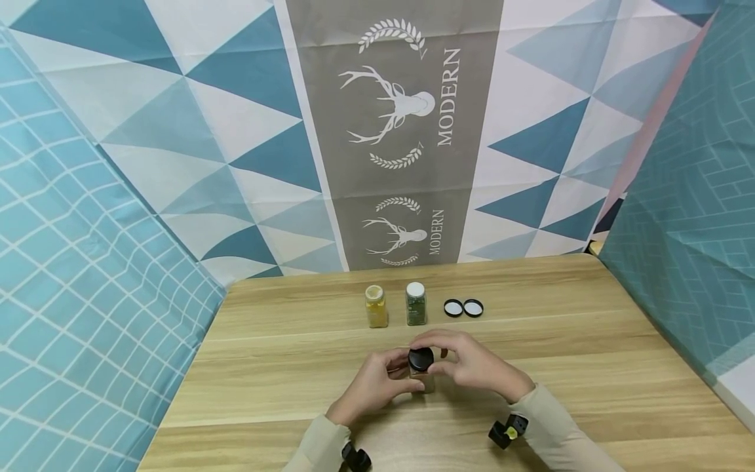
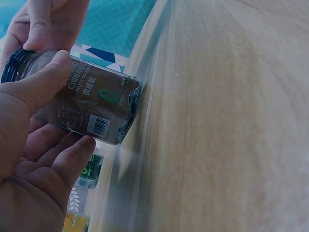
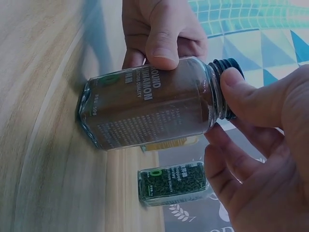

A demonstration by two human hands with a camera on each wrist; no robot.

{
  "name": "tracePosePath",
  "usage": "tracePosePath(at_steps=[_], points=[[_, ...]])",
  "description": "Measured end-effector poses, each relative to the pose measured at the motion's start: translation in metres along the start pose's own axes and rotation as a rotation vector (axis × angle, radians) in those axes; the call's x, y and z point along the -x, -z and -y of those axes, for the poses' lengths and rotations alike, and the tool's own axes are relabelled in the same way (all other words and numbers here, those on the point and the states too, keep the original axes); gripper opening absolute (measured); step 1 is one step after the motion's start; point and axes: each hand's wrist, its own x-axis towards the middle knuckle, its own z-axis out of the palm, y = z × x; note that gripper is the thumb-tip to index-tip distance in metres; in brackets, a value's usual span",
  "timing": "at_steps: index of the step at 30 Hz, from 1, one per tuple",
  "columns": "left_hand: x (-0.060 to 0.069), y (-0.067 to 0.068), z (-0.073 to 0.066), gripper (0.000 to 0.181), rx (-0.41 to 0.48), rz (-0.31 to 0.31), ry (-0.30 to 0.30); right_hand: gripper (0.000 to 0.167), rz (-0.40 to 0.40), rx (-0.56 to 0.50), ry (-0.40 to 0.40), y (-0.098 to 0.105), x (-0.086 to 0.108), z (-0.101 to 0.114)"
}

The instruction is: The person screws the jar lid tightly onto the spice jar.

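Midway between the left and right edges of the wooden worktop [image 1: 283, 367], the person's left hand [image 1: 377, 380] has its grip round the upright glass jar of ground cinnamon [image 3: 149, 104], thumb opposite fingers, while the right hand's [image 1: 468, 362] grip pinches the black cap [image 1: 421, 358] at its neck. Beyond, towards the far edge, stand a white-topped jar of chopped parsley [image 1: 416, 309] and, left of it, a jar with yellow contents [image 1: 376, 311]; right of the parsley, two black-rimmed lids [image 1: 473, 307] lie side by side, white faces up.
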Motion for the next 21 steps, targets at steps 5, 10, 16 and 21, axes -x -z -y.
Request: tracePosePath(at_steps=[5,10,16,21], points=[[0.0002,0.0002,-0.0004,0.058,0.004,0.003,0.008,0.05,0.017,0.004,0.002,-0.0001,0.0011,0.0007],[0.0004,0.0002,0.0009,0.055,-0.002,0.007,-0.007,0.045,0.007,0.005,-0.001,-0.0011,0.0009,0.0003],[0.0005,-0.0002,0.0015,0.054,-0.031,0.007,-0.029,0.04,-0.006,0.011,-0.005,-0.0007,0.0014,0.0011],[0.0004,0.0004,0.0009,0.055,-0.028,0.004,-0.024,0.04,-0.005,0.044,0.029,-0.0008,0.0004,0.0014]])
